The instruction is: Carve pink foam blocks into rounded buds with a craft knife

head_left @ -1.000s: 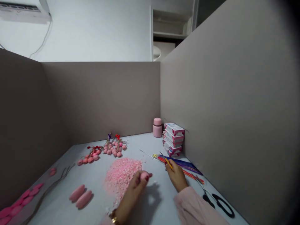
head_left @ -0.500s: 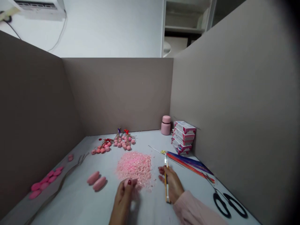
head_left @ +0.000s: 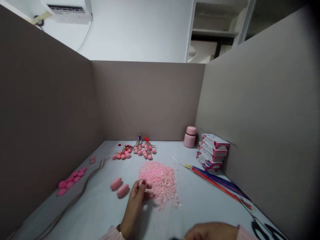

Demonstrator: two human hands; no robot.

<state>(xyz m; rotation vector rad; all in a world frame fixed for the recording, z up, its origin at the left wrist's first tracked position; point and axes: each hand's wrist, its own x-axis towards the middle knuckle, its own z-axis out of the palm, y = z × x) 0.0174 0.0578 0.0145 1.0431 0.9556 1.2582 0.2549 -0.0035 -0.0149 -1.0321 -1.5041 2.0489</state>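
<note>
My left hand (head_left: pixel 135 201) is closed in a pinch at the near left edge of a heap of pink flakes (head_left: pixel 161 180). Between its thumb and fingers shows part of a smooth pink piece (head_left: pixel 140 182), mostly covered by the fingers. At the bottom edge of the view my right hand (head_left: pixel 212 230) is closed and partly cut off. It grips a paintbrush (head_left: pixel 185 238), of which only a sliver shows by the fingertips. Two pink oval pieces (head_left: pixel 122 190) lie on the white table left of my left hand.
Bunches of pink balls on stems (head_left: pixel 145 151) lie at the back. Bright pink discs (head_left: pixel 70 180) and long brown stems (head_left: pixel 83 190) are at left. At right are a pink jar (head_left: pixel 190 137), stacked boxes (head_left: pixel 213 151), coloured strips (head_left: pixel 220 183) and scissors (head_left: pixel 260 230). Grey panels (head_left: pixel 150 100) enclose the table.
My right hand has drawn back with the paintbrush from beside the heap to the bottom edge. My left hand keeps its pinch on the pink piece. The whole scene has shifted rightward in view.
</note>
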